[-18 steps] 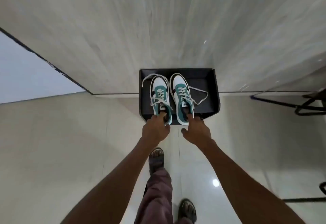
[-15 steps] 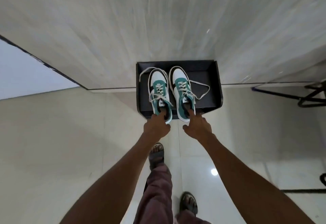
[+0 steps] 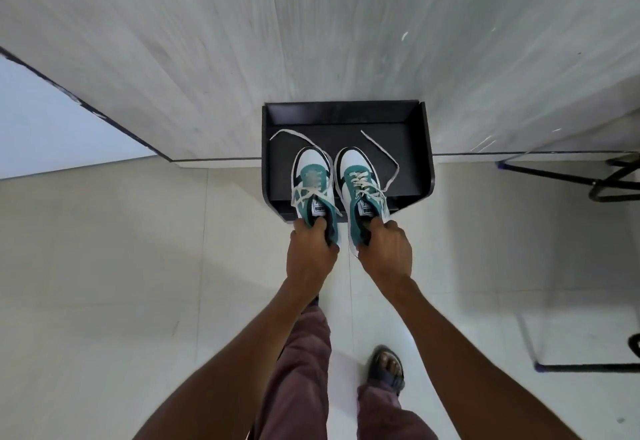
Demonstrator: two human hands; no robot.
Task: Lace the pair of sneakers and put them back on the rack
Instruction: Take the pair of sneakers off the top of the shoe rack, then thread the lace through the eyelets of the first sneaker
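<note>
Two white, teal and black sneakers sit side by side, toes toward the wall, half over the front edge of a low black rack (image 3: pixel 420 149). My left hand (image 3: pixel 311 252) grips the heel opening of the left sneaker (image 3: pixel 313 180). My right hand (image 3: pixel 386 249) grips the heel opening of the right sneaker (image 3: pixel 358 180). The white laces are threaded through the eyelets and untied. Their loose ends trail onto the rack floor, one to the far left, one looping to the right. Both heels are hidden under my fingers.
The rack stands against a pale wood-grain wall (image 3: pixel 311 24) on a glossy light tiled floor. A black metal frame (image 3: pixel 568 176) lies on the floor to the right. My sandalled foot (image 3: pixel 388 368) and trouser legs are below my arms.
Both hands have closed on the heel openings and the sneakers have slid back toward me, so their heels now overhang the rack's front edge. The laces have shifted. My view has tipped downward.
</note>
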